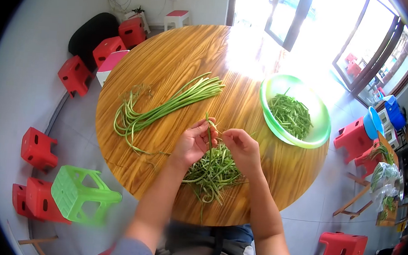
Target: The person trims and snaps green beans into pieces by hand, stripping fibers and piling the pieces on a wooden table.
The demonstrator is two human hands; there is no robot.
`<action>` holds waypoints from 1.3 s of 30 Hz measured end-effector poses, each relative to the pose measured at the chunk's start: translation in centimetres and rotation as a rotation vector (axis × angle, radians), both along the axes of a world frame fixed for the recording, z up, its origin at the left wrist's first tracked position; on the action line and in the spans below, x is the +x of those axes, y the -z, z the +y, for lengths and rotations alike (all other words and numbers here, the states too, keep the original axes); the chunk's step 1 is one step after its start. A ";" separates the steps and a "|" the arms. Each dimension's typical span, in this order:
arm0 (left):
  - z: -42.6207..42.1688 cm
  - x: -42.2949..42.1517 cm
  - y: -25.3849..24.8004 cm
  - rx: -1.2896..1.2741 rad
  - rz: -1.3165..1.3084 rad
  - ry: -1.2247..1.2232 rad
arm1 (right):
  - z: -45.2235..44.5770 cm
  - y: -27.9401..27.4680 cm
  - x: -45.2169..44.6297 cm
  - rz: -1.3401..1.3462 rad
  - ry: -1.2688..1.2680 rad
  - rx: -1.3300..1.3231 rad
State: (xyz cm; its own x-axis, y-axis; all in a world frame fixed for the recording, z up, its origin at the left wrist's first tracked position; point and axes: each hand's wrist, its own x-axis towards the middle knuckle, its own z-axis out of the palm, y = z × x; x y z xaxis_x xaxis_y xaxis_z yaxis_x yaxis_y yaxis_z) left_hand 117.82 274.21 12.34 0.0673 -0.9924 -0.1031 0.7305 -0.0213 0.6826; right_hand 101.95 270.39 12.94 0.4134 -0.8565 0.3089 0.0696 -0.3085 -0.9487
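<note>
Both hands are over a heap of green peelings and thin stem scraps (216,170) near the front of the round wooden table. My left hand (197,139) holds a green stem (210,137) between thumb and fingers, its lower part hanging toward the heap. Just to the right, my right hand (242,148) is closed in a pinch close to the stem; what its fingertips hold is too small to make out. A bundle of long green stems (167,107) lies to the left. On the right, a green-rimmed bowl (325,119) holds short cut green pieces (290,115).
The wooden table (128,164) fills the middle. Red stools (75,75) stand along the left wall, with a green stool (69,193) at the lower left. Another red stool (340,251) is at the lower right. Glass doors (286,18) are behind the table.
</note>
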 end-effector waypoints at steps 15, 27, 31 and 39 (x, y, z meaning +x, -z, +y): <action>0.1 -1.1 -0.8 0.113 -0.118 0.088 | 0.0 0.6 1.1 0.183 0.357 -0.551; -0.9 2.2 1.0 0.161 0.147 -0.123 | 1.3 -2.5 -1.0 0.224 -0.814 0.089; -0.4 2.0 -0.4 0.100 0.103 -0.112 | 1.1 -1.9 -0.9 0.288 -0.694 -0.100; 0.6 -0.2 -1.7 -0.078 -0.338 -0.057 | 0.5 -1.7 -1.1 0.235 -0.321 -0.017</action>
State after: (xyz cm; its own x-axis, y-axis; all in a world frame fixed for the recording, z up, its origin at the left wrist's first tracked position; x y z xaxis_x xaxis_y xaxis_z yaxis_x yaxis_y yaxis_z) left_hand 117.62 274.78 14.04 0.1404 -0.9900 0.0106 0.4614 0.0749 0.8840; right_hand 100.82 270.85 14.68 0.7206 -0.6676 0.1872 -0.0531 -0.3223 -0.9451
